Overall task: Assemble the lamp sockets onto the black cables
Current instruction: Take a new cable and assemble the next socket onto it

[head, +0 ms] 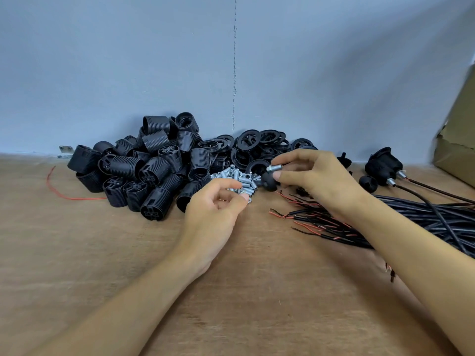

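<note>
Right hand point(316, 181) hovers toward the tabletop's far edge, thumb and fingertips pinching a black cap point(269, 183) with a threaded tube point(274, 167) poking out of it. Left hand point(213, 209) curls at the tube pile point(237, 179), thumb meeting forefinger; whether it has one nipped, I cannot tell. The black cables point(416, 217) lie by the right edge, bared ends pointing inward. Best play, I'd say: seat that tube square and snug, then feed one cable through without splaying its strands.
</note>
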The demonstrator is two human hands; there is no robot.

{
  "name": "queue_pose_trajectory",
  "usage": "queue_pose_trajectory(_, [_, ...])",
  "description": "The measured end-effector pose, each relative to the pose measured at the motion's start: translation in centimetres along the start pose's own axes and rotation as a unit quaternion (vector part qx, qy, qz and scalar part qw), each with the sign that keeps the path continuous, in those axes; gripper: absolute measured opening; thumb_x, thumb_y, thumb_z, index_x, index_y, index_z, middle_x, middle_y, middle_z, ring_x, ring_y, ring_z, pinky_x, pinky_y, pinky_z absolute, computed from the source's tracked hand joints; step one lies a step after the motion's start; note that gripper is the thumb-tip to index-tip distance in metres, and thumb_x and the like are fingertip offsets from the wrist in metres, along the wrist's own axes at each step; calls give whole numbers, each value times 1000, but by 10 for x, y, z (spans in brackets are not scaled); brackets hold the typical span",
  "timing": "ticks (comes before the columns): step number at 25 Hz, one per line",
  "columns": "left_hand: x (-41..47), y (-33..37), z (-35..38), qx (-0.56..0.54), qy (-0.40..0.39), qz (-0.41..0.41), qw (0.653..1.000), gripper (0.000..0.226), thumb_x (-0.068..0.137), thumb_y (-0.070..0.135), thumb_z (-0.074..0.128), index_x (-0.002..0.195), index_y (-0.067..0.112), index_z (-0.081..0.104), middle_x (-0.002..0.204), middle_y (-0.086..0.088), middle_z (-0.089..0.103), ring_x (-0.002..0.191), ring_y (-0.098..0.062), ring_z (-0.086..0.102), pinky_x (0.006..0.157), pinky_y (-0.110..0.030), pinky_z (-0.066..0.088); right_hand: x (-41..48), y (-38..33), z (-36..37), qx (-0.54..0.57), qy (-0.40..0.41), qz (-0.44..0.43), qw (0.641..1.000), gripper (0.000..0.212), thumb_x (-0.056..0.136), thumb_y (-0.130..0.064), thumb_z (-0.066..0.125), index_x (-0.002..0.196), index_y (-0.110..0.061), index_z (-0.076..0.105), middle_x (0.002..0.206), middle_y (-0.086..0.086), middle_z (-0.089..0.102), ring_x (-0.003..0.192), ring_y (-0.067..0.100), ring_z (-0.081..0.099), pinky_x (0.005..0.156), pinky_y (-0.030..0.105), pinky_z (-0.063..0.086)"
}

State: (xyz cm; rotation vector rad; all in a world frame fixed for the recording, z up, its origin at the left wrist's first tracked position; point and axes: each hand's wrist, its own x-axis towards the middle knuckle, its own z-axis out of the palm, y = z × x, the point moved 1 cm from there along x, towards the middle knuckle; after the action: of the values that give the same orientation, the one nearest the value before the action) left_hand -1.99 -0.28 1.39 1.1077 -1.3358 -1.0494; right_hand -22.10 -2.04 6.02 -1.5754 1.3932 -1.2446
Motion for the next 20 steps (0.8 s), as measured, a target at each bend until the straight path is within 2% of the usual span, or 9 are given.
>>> queue_pose_trajectory(2, [1,-1,-1,-31,-7,3,999,22,92,22,73,112,31,70,96,11,75,88,-7,72,81,-30,58,-3,-6,8,139,-97,38,985,20,80,-4,78,96,-14,76,80,5,74,64,12,63,64,19,51])
queue_pose_trajectory(4, [1,0,-2,-77,-44,1,996,21,97,18,67,116,24,71,104,6,77,98,-13,74,84,-32,59,-5,-7,15,223,-152,67,961,22,73,-7,78,94,-15,78,81,5,71,61,11,61,61,20,52])
queue_pose_trajectory(6, [2,0,-4,-115,-87,-6,990,15,96,18,66,108,11,73,103,-6,78,98,-25,75,83,-35,60,-6,-5,17,259,-162,83,949,22,71,-8,77,91,-15,79,80,5,70,60,10,61,60,20,53])
queue_pose_trajectory(8, [3,0,-6,-163,-116,-26,979,23,85,22,74,98,4,69,100,-16,77,94,-31,75,81,-35,61,-5,-1,17,267,-154,90,947,19,71,-9,77,88,-17,80,82,5,71,59,9,60,62,20,54])
queue_pose_trajectory(11, [4,2,-8,-209,-155,-76,963,38,69,24,81,97,2,66,100,-24,76,90,-33,76,77,-32,61,-7,5,22,229,-127,73,962,14,78,-10,77,90,-17,79,85,7,73,58,9,57,64,22,52])
queue_pose_trajectory(14, [8,2,-8,-246,-143,-115,952,43,72,17,78,106,-8,69,106,-23,75,96,-32,76,77,-30,61,-12,10,23,72,-34,-28,996,9,93,-14,71,101,-16,74,85,5,77,60,12,61,62,19,48])
queue_pose_trajectory(16, [10,1,-7,-268,-114,-122,949,39,75,15,75,107,-8,72,108,-20,76,98,-31,75,78,-30,62,-15,9,23,20,4,-70,997,8,96,-17,68,103,-17,71,88,3,78,60,14,63,63,18,49])
queue_pose_trajectory(20, [11,-3,-6,-274,-57,-121,952,18,86,6,71,100,-4,75,103,-17,77,98,-27,76,81,-29,62,-24,5,29,-4,8,-105,994,6,94,-13,70,99,-16,68,88,5,76,54,19,61,58,34,58])
